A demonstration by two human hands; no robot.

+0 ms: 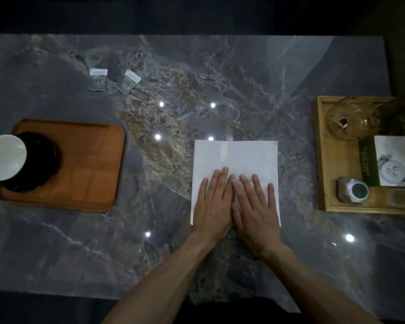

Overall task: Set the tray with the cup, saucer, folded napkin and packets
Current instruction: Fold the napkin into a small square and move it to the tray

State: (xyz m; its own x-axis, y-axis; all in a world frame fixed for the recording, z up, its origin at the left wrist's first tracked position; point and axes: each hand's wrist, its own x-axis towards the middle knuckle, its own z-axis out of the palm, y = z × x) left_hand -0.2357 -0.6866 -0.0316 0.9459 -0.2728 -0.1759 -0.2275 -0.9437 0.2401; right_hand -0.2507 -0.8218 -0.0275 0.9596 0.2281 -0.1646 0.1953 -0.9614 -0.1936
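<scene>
Both hands flat on white napkin, left hand, right hand

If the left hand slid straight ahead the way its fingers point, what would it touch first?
The left hand lies flat on the white square napkin, fingers pointing away and slightly right. It would cross more napkin, then bare grey marble table. Nothing else seems to lie in that line.

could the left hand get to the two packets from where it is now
Probably yes. The left hand lies flat on the napkin, holding nothing, and only bare marble table lies between it and the packets.
</scene>
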